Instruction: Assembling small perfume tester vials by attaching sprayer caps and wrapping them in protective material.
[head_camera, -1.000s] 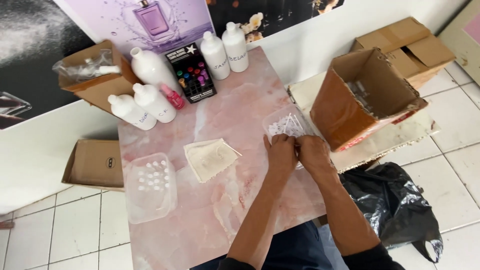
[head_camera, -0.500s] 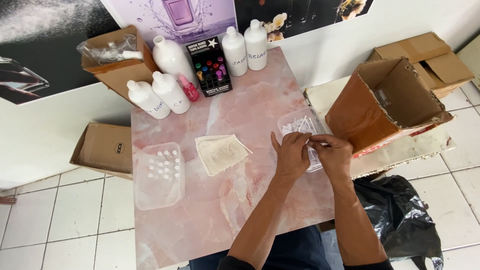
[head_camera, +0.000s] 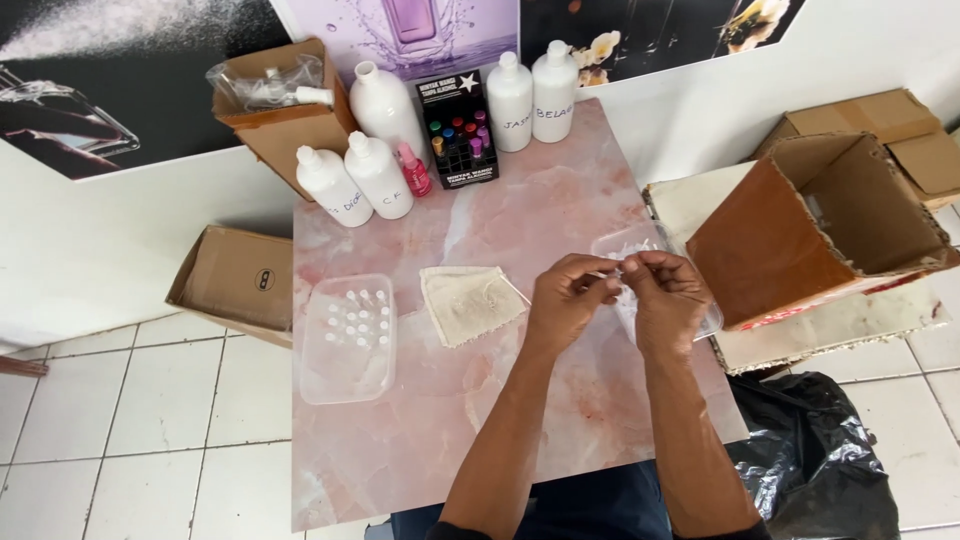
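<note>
Centrally, left hand (head_camera: 565, 300) and right hand (head_camera: 665, 295) meet fingertip to fingertip, both pinching a small clear piece (head_camera: 612, 270) above the pink desk (head_camera: 560, 200). Cloth (head_camera: 470, 303) at nine o'clock of them; tub (head_camera: 347, 338) beyond; cardboard box (head_camera: 820, 225) at three o'clock.

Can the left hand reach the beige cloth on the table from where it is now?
Probably yes. The cloth lies flat just beside the left hand, with bare table between them, though both hands are busy with something small.
</note>
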